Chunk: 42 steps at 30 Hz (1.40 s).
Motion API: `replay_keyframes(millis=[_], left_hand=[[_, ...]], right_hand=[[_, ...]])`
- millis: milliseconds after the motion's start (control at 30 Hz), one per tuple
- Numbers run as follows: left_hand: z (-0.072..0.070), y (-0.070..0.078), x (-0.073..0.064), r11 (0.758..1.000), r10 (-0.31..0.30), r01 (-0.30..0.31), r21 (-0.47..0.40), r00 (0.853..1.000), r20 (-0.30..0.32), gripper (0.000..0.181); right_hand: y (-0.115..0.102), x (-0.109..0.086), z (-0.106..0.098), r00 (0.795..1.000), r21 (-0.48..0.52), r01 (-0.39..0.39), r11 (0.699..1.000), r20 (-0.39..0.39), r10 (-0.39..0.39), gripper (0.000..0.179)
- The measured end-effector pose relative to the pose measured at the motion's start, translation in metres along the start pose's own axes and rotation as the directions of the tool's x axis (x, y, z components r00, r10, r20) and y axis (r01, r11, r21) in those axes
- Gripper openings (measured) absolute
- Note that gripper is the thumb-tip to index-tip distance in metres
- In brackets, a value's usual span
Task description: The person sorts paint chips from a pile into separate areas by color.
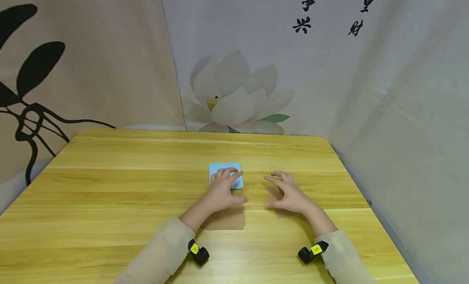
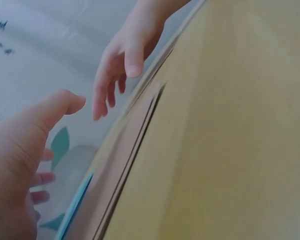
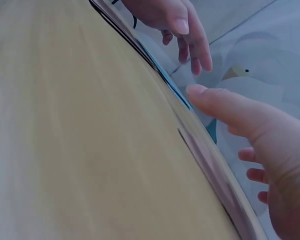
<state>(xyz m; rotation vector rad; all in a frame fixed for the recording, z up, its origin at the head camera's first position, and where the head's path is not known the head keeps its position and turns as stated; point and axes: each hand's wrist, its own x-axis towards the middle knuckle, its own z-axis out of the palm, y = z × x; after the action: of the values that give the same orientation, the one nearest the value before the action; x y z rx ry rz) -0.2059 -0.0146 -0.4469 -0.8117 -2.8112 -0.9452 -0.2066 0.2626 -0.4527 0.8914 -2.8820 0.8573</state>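
My left hand (image 1: 221, 193) hovers over a light-blue square piece (image 1: 216, 167) and a flat brown piece (image 1: 227, 221), its fingers spread and loosely bent with nothing in them. It partly hides both pieces. To the right, my right hand (image 1: 289, 195) hangs above another flat brown piece (image 1: 283, 214), mostly hidden beneath it; thumb and fingers stand apart. From the left wrist view, the blue piece (image 2: 76, 205) appears as a thin edge beside the brown pieces. Low in the right wrist view lies the right-hand brown piece (image 3: 215, 172). Whether these are paper or card I cannot tell.
The pieces lie on a wooden table (image 1: 110, 186) with a light grain. Behind it hangs a pale cloth (image 1: 315, 84) with a printed lotus and dark characters. Black wrist cameras (image 1: 199, 253) sit at both sleeves.
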Motion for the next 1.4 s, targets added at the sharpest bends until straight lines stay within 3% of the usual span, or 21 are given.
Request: replay_keyframes(millis=[367, 767, 1067, 1400], left_hand=[[0.023, 0.044, -0.003, 0.997, 0.037, -0.041, 0.066, 0.997, 0.061, 0.091], [0.049, 0.073, 0.001, 0.993, 0.012, -0.020, 0.119, 0.997, 0.071, 0.096], [0.066, 0.083, 0.010, 0.996, -0.061, 0.055, 0.075, 0.995, 0.078, 0.098], [0.076, 0.086, 0.017, 0.987, -0.085, 0.070, 0.142, 0.991, 0.103, 0.095]], right_hand=[[0.014, -0.028, -0.016, 1.000, -0.032, 0.008, 0.999, 0.015, -0.008, 0.093], [0.032, -0.051, -0.030, 0.999, -0.010, -0.020, 1.000, 0.047, 0.020, 0.099], [0.039, -0.054, -0.033, 0.997, -0.009, -0.050, 0.999, 0.066, 0.050, 0.099], [0.039, -0.055, -0.033, 0.996, -0.010, -0.049, 0.999, 0.079, 0.050, 0.095]])
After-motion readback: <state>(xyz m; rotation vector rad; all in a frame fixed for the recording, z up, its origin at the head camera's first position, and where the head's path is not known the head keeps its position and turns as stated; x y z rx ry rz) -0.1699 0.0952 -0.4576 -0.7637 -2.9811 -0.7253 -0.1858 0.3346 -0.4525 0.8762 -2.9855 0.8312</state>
